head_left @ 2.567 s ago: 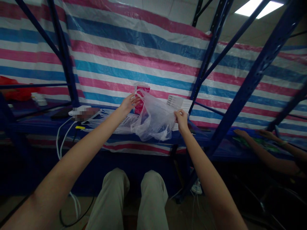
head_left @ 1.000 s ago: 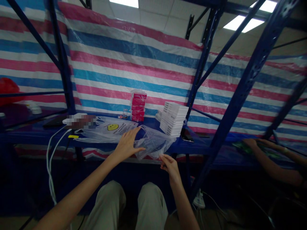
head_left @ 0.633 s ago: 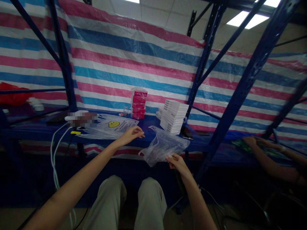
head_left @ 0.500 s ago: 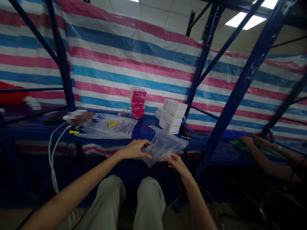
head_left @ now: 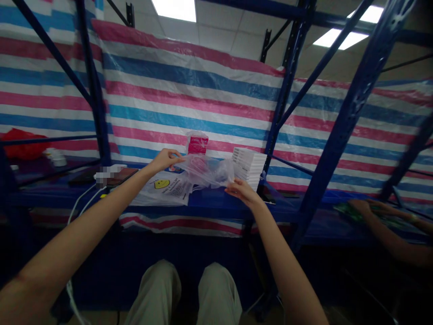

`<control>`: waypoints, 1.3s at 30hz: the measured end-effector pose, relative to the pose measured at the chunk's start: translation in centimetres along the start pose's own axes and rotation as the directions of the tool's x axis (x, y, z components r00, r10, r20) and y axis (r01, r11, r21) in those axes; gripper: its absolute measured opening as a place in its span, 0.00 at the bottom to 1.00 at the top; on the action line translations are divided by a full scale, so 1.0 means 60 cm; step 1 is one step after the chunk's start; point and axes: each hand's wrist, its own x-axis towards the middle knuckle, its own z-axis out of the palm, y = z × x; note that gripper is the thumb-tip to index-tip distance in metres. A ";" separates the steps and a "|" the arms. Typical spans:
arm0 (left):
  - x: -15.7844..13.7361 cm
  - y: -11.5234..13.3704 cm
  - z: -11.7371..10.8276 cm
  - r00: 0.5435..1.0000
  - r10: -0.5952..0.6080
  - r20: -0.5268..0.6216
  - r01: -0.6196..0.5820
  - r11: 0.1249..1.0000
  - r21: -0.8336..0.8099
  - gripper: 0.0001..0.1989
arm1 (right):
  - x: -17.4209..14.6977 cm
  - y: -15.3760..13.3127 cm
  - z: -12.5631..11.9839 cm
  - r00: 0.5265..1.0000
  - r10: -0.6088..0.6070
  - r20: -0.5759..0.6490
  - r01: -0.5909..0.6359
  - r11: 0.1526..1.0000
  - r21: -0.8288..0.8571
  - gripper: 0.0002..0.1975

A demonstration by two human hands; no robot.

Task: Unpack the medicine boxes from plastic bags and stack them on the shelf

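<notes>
Plastic bag (head_left: 214,173) partly hides the pink boxes (head_left: 198,145).

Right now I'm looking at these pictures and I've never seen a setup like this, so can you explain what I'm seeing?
There's no machine doing the work, just a person's bare hands, seen from a camera worn on the head, looking forward and down. The left hand and right hand each pinch one end of a clear plastic bag. On the blue shelf lies a flat smiley-face bag. Behind the held one is a pink box, partly covered; to its right stands a stack of white boxes. A striped sheet hangs behind.
</notes>
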 end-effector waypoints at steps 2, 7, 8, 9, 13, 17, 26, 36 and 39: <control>0.002 -0.001 -0.020 0.998 -0.048 0.032 0.049 0.999 -0.022 0.11 | 0.028 -0.009 0.011 0.999 0.013 0.050 -0.014 1.000 0.026 0.12; -0.024 -0.022 -0.013 0.994 -0.089 0.069 0.095 0.991 -0.094 0.12 | 0.061 0.030 0.005 0.998 0.058 -0.038 -0.055 0.997 0.057 0.11; -0.032 -0.026 -0.004 0.992 -0.092 0.090 0.102 0.989 -0.111 0.13 | 0.061 0.043 -0.002 0.994 0.078 -0.072 -0.074 0.996 0.054 0.11; -0.042 -0.029 0.008 0.987 -0.094 0.131 0.111 0.985 -0.134 0.15 | 0.060 0.055 -0.009 0.990 0.094 -0.101 -0.090 0.995 0.043 0.12; -0.089 -0.028 0.088 0.917 -0.024 0.399 0.134 0.959 -0.249 0.28 | 0.033 0.086 -0.028 0.986 0.085 -0.141 -0.093 0.994 -0.053 0.13; -0.124 -0.029 0.194 0.865 0.061 0.498 0.136 0.927 -0.350 0.41 | -0.002 0.090 -0.034 0.995 0.071 -0.066 -0.084 0.974 -0.210 0.28; -0.120 -0.038 0.267 0.770 0.133 0.625 0.290 0.799 -0.527 0.60 | -0.009 0.113 -0.064 0.992 -0.015 0.125 0.075 0.864 -0.498 0.35; -0.073 -0.039 0.253 0.961 -0.256 0.103 0.266 0.762 -0.590 0.27 | -0.073 0.119 -0.071 0.997 -0.008 0.072 0.046 0.837 -0.545 0.25; -0.059 -0.026 0.269 0.914 -0.290 0.283 0.390 0.439 -0.810 0.40 | -0.097 0.103 -0.065 0.994 -0.005 0.107 0.059 0.861 -0.504 0.25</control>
